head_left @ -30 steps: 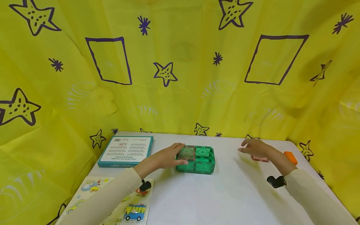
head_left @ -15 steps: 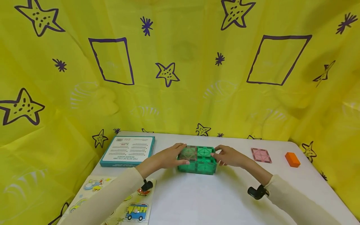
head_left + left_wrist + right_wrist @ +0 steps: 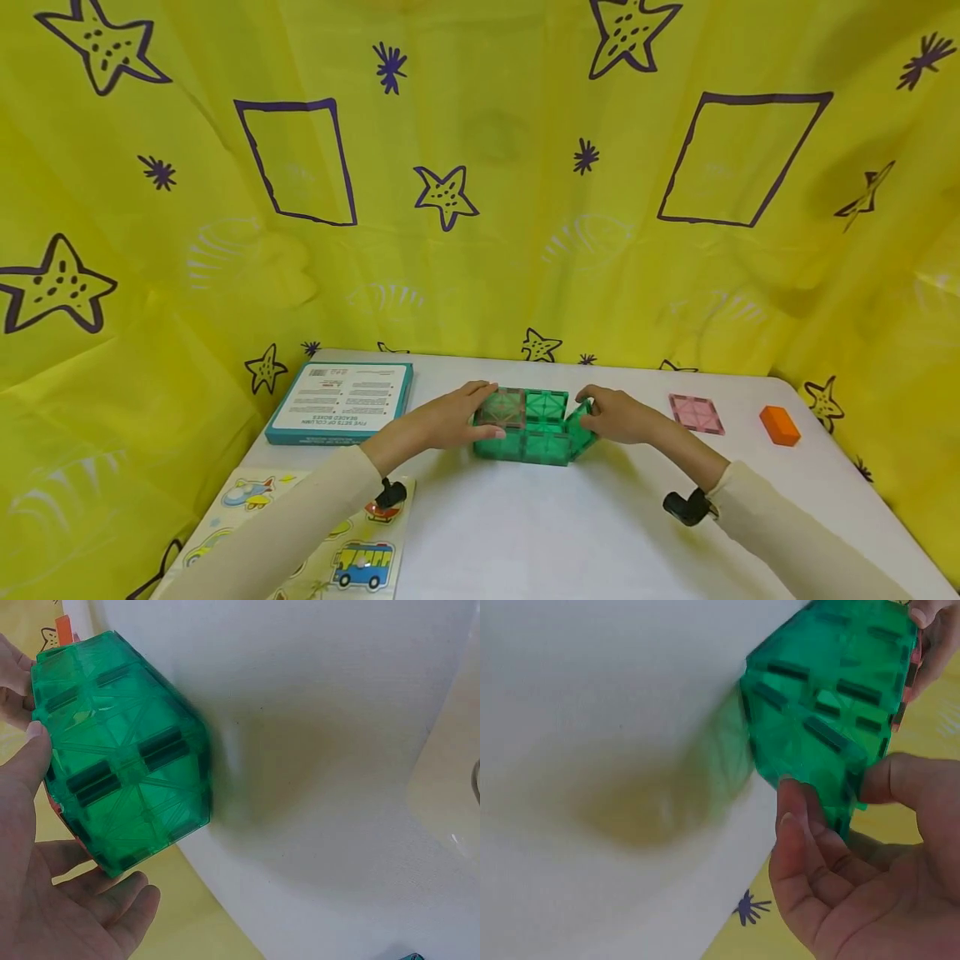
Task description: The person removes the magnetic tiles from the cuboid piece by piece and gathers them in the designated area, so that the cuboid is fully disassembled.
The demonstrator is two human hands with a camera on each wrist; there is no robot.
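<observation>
The green tile box [image 3: 521, 447] is sitting on the table [image 3: 510, 525]; the left hand [image 3: 447, 421] is gripping its left end, the right hand [image 3: 618, 417] is pinching 1 outward-angled green panel [image 3: 579, 437] at its right — a yellow curtain [image 3: 495, 283] is hanging behind.

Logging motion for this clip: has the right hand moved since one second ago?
Yes: the right hand has moved left in the head view, away from the pink tile, to the green box.

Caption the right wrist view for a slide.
Right hand holding a green tile angled out from a green box.
</observation>
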